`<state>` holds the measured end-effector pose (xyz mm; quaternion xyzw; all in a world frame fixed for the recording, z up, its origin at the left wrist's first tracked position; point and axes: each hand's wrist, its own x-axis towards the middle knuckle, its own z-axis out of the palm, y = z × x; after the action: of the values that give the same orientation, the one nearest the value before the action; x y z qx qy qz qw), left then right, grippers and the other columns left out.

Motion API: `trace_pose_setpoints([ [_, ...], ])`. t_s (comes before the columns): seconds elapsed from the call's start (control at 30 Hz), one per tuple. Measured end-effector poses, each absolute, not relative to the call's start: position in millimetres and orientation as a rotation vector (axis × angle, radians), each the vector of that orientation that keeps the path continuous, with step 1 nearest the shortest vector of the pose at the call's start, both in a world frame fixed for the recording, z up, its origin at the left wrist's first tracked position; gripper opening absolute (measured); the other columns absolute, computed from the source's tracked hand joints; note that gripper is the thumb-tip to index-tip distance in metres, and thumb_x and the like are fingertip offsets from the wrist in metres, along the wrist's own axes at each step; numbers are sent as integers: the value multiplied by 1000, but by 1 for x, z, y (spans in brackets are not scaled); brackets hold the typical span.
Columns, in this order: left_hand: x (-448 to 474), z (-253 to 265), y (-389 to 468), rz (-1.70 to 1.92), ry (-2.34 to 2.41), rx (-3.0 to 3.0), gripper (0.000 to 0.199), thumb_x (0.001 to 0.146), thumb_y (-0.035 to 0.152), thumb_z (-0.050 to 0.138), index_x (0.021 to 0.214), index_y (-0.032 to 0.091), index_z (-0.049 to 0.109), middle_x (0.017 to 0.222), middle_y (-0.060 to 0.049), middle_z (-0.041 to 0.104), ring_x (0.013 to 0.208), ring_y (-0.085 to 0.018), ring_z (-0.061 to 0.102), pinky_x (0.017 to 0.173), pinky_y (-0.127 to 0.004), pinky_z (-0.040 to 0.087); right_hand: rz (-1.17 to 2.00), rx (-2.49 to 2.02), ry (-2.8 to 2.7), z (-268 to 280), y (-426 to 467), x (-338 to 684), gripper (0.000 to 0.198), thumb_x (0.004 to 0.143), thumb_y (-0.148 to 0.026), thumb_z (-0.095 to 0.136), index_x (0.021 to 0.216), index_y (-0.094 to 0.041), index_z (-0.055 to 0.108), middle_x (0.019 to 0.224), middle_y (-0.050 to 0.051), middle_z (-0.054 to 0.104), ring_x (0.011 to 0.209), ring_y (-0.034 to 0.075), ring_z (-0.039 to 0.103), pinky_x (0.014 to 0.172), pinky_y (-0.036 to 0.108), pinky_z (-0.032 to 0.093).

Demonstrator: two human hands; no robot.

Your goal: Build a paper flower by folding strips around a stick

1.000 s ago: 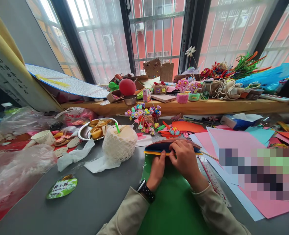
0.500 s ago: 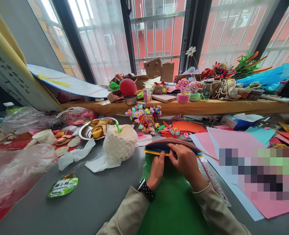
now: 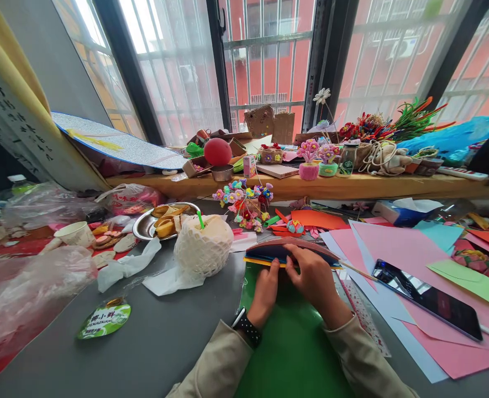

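Layered coloured paper (image 3: 264, 252), with a brown curved top, dark blue middle and yellow lower edge, stands at the far end of a green mat (image 3: 292, 354). My left hand (image 3: 267, 290) pinches its near edge between closed fingers. Right beside it, my right hand (image 3: 314, 279) has its fingers closed on the same paper, the index finger reaching over the upper layer. A thin stick (image 3: 358, 270) runs out from the paper's right end toward the phone. The paper's underside and some fingertips are hidden.
A coconut (image 3: 203, 246) in white netting stands left, before a metal bowl (image 3: 138, 224). Right lie a clear ruler (image 3: 366, 315), pink sheets (image 3: 397, 237) and a phone (image 3: 430, 301). Crochet flowers (image 3: 242, 199) stand behind, below a cluttered wooden sill (image 3: 178, 188).
Both hands keep their grip on the layered paper, with barely any finger movement. The view has shifted slightly, and the phone at right shows clearly where it was blurred out.
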<state>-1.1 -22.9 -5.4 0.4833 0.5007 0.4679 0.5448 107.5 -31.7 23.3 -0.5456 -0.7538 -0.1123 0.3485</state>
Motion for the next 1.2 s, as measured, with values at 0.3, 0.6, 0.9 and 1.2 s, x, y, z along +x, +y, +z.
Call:
trace_pose_setpoints([
  [0.3,0,-6,-23,1123,1134,1096,43,73,41,39,85,5,60,80,-13,66,80,-25,59,75,-37,43,-161,-1448,-1946,25,-31,108,15,75,-19,42,85,-15,53,68,3,60,64,16,57,58,24,39],
  [0.6,0,-6,-23,1136,1146,1139,41,73,41,40,85,8,61,81,-12,66,90,-25,57,82,-35,41,-59,-1499,-1884,24,-31,111,17,76,-25,46,90,-17,53,73,3,62,66,16,58,58,23,40],
  [0.9,1,-6,-21,1075,1165,1103,40,73,41,38,76,9,62,68,-10,67,75,-25,61,69,-35,46,-367,-1574,-2013,42,-25,103,7,69,-15,57,75,-17,54,73,3,60,74,19,53,62,27,36],
  [1.2,0,-6,-20,1053,1170,1112,45,73,45,36,78,7,61,68,-12,66,76,-26,60,72,-37,45,-605,-1609,-2172,53,-15,95,6,72,-11,53,73,-16,57,75,6,59,75,21,50,61,30,31],
])
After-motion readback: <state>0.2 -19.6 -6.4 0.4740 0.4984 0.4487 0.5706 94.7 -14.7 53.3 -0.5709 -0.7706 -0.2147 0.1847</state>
